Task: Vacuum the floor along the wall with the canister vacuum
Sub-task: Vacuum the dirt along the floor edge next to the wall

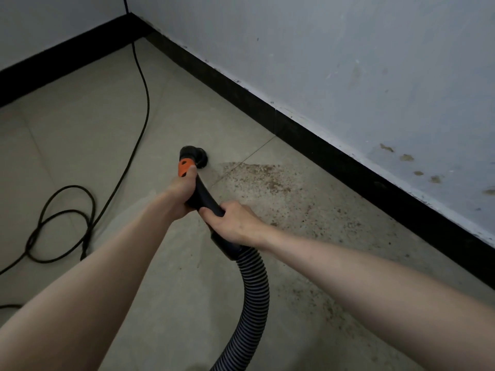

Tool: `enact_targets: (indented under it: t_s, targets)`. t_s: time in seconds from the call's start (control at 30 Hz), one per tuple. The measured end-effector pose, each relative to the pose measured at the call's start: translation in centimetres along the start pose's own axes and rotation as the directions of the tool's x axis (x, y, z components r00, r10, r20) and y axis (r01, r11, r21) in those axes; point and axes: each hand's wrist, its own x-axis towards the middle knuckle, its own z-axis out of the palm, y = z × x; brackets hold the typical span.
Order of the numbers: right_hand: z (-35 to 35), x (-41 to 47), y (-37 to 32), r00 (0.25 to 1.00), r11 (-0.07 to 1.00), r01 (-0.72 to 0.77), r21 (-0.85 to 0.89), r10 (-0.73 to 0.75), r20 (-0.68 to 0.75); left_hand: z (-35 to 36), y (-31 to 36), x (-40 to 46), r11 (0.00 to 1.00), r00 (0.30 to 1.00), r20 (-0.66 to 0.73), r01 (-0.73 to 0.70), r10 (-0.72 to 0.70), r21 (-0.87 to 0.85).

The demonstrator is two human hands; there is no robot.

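We hold the black curved plastic vacuum handle (207,199) with both hands. Our left hand (180,195) grips it near the orange collar (184,168), fingers curled round the tube, and our right hand (232,223) wraps it lower down, just above the ribbed black-and-grey hose (251,295) that loops down toward the bottom edge. The small round black nozzle (197,154) sits on the floor, apart from the wall, at the left edge of a spread of brown gritty dirt (267,183).

A thin black power cord (139,108) runs from the far corner across the tiles and lies in loose loops to our left, well apart from the nozzle.

The floor is pale grey-beige tile (80,135) with thin joints. A black skirting board (308,137) runs along the foot of a scuffed white wall (348,62), which carries brownish stains low on the right. We can read no writing or brand marks on anything.
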Motion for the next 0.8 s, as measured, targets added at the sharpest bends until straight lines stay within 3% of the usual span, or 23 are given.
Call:
enact_targets:
  t_s: [0.3,0.8]
  targets:
    - [-0.7,-3.9,2.1,1.000,0.994,-0.019,-0.109,0.019,-0.002,1.5,-3.1,-3.9,0.993,0.996,0.091,0.011,-0.001,-0.115]
    - [-2.3,-8.2,7.2,0.967,0.990,-0.113,-0.088,0.089,-0.239,7.9,-4.1,-6.3,0.999,0.963,0.268,-0.029,0.017,0.041]
